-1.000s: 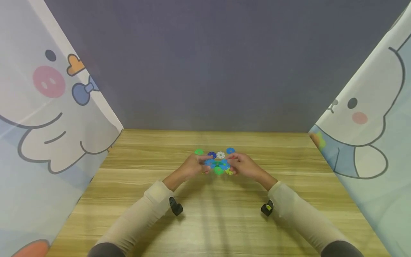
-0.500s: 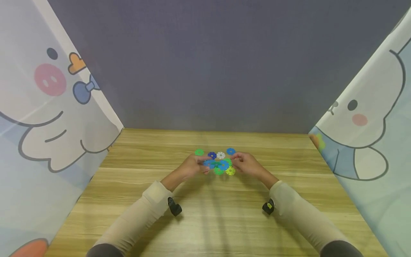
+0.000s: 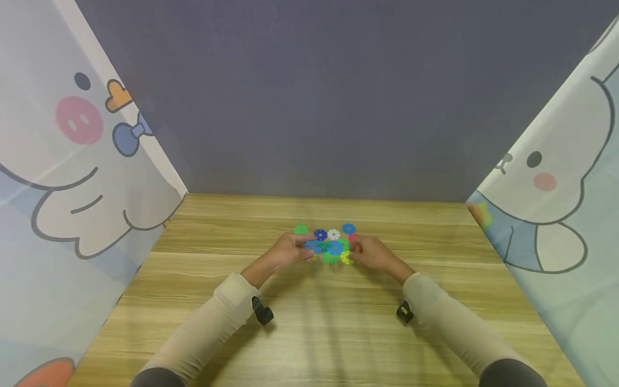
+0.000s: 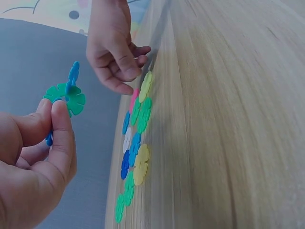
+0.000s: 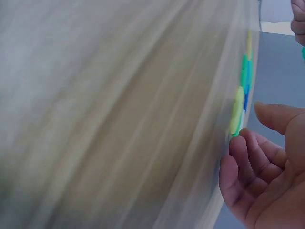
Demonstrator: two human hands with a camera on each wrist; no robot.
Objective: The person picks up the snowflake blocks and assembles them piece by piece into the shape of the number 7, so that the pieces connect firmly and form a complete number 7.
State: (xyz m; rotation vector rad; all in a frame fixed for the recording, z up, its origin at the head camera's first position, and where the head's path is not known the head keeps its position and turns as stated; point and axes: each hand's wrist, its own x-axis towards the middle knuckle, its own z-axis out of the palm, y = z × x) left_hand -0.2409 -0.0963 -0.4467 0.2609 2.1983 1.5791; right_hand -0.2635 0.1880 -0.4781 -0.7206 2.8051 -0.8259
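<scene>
A: where're the joined blue-and-green notched plastic discs (image 4: 77,100)?
B: left hand (image 3: 286,250) pinches em over the table (image 3: 338,333), toward its far edge. right hand (image 3: 375,253) has fingers apart, by a pink plastic disc (image 3: 352,237) lol

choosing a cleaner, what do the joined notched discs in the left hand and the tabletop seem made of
Joined notched discs: likely plastic, smooth, going by bright, even colour and crisp slots. Tabletop: wood or wood-look laminate, faint sheen; streaky grain fits either.
</scene>
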